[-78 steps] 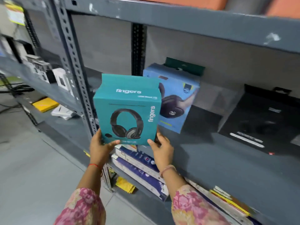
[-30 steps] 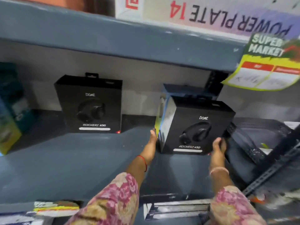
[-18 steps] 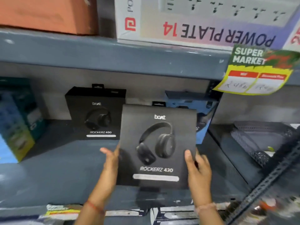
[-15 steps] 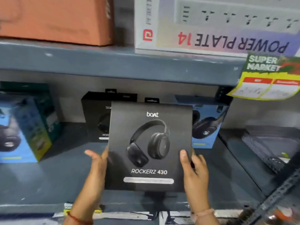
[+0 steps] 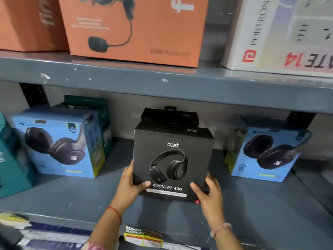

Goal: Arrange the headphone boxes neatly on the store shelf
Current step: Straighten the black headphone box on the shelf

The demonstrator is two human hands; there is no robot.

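A black headphone box (image 5: pixel 171 159) marked "boAt Rockerz 430" stands upright on the grey shelf (image 5: pixel 72 199), directly in front of a second black box (image 5: pixel 169 116) whose top shows behind it. My left hand (image 5: pixel 128 186) grips its lower left edge and my right hand (image 5: pixel 209 193) grips its lower right corner. A blue headphone box (image 5: pixel 57 143) stands to the left with a dark green box (image 5: pixel 100 109) behind it. Another blue headphone box (image 5: pixel 266 152) stands to the right.
A teal box (image 5: pixel 12 159) sits at the far left edge. On the shelf above stand orange headset boxes (image 5: pixel 133 27) and a white power-strip box (image 5: pixel 281 33). A "Super Market" price tag (image 5: pixel 142 235) hangs on the shelf's front lip.
I have carried the black box left from beside the right blue box and set it down on the shelf in front of the other black box.
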